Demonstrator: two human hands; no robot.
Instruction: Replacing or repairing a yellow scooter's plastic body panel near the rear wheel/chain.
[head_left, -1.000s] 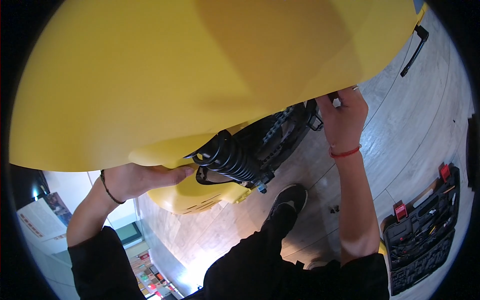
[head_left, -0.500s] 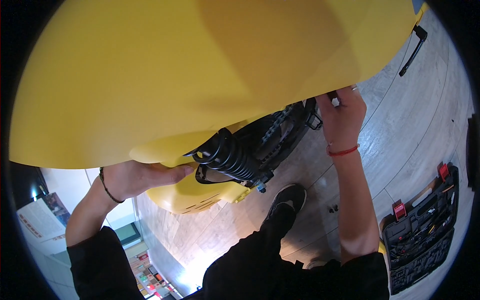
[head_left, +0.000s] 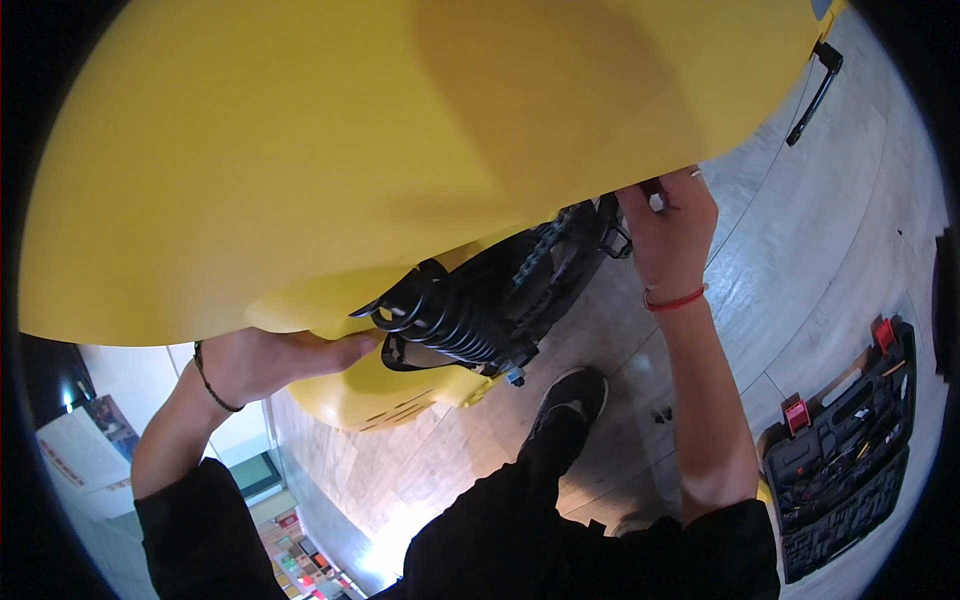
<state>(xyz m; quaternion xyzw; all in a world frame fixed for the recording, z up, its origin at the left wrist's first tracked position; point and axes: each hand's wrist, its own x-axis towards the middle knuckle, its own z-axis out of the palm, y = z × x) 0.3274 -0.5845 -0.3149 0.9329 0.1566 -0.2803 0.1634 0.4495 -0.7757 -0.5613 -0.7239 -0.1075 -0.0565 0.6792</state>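
A large yellow body shell [head_left: 400,130] of a wheeled vehicle fills the upper view. Beneath its lower edge show a black coil-spring shock absorber [head_left: 455,325], a chain [head_left: 540,250] and black frame parts. My left hand [head_left: 275,365] grips the yellow underside left of the spring, thumb stretched toward it; its other fingers are hidden. Further right, my right hand [head_left: 672,225] is curled up under the shell's edge, beside a black buckle-like part [head_left: 614,240]. Its fingertips go out of sight, so what they grip is hidden.
An open black tool case [head_left: 840,460] with red latches lies on the floor at the right. Several small dark pieces [head_left: 662,414] lie near my shoe [head_left: 575,395]. A black handle-like bar [head_left: 815,95] hangs off the shell's far right end.
The shell, with the spring and chain, has shifted slightly left in view. My right hand has moved a little left with it; my left hand stays at the underside.
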